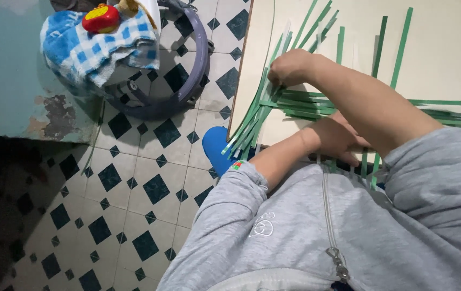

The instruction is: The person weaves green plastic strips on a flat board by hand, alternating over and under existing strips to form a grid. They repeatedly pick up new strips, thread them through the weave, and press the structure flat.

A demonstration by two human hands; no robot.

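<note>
Setting: tiled floor (133, 178) with dark diamond pattern below a pale board (446, 48) serving as the work surface; the camera looks down past a grey zip sweater (316, 231).
Strips: long green paper strips (289, 102) lie on the board, partly interlaced, some fanning over its left edge.
Handling: they look light, thin and floppy, likely to crease or tear if tugged; judged best taken flat, near a crossing, with fingertips rather than by the loose ends.
Long axis: one set runs across the board from left to right; another runs from the near left edge up towards the far side, slanting rightward.
Right hand: the right hand (292, 67) reaches across, fingers curled and pinching strips near the board's left edge.
Left hand: the left hand (338, 137) lies flat, pressing the strips at the near edge; its fingertips are partly hidden.
Nearby: blue slipper (214, 148) under the overhanging ends.
Further off: blue checked towel (98, 46) with a red toy (101, 19) on it, beside a purple ring frame (200, 64).
</note>
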